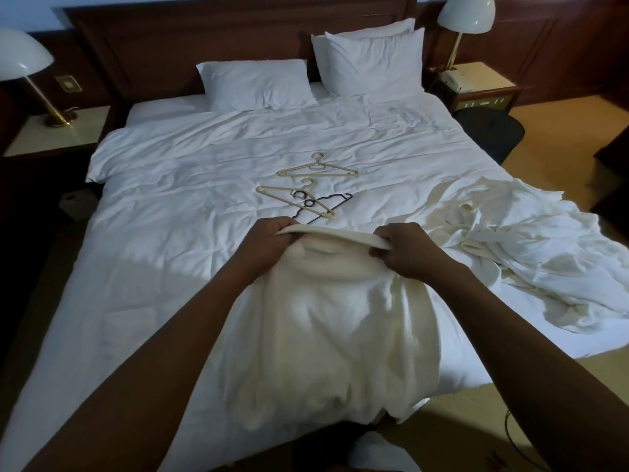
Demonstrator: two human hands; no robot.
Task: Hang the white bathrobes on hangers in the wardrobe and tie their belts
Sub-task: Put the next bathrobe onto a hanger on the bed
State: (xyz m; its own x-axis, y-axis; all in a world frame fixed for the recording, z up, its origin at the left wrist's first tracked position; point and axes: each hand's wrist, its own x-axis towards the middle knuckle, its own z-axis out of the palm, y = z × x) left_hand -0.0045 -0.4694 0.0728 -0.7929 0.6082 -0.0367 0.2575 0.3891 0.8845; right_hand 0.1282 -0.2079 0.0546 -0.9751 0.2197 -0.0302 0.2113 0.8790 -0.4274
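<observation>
The left hand (269,238) is curled tight round the left end of the collar of a soft white bathrobe (326,318). The collar runs straight across from this hand to the other one, like a bar. Below the hands, the rest of the bathrobe hangs down toward the person, over the foot of the big white bed (163,206).

Just past the hands, farther up the bed, lie the hangers. The closest are a thin black hanger (332,204) and a cream plastic hanger (296,201) lying across it. The cream one slants from far-left to near-right. The black hanger's near end lies just beside the left hand's fingers, so I think the left hand is the nearer one to reach for a hanger. A second cream plastic hanger (318,172) lies a bit farther off. It runs left to right, the same way as the collar.

The right hand (405,252) pinches the right end of the collar with its thumb and curled fingers. Off to the right of this hand is a messy heap of more white bathrobes (531,257), with what look like belts mixed in, on the corner of the bed.

No hanger is in the bathrobe yet. I think one hand must let go to pick one up. The wardrobe cannot be seen.
</observation>
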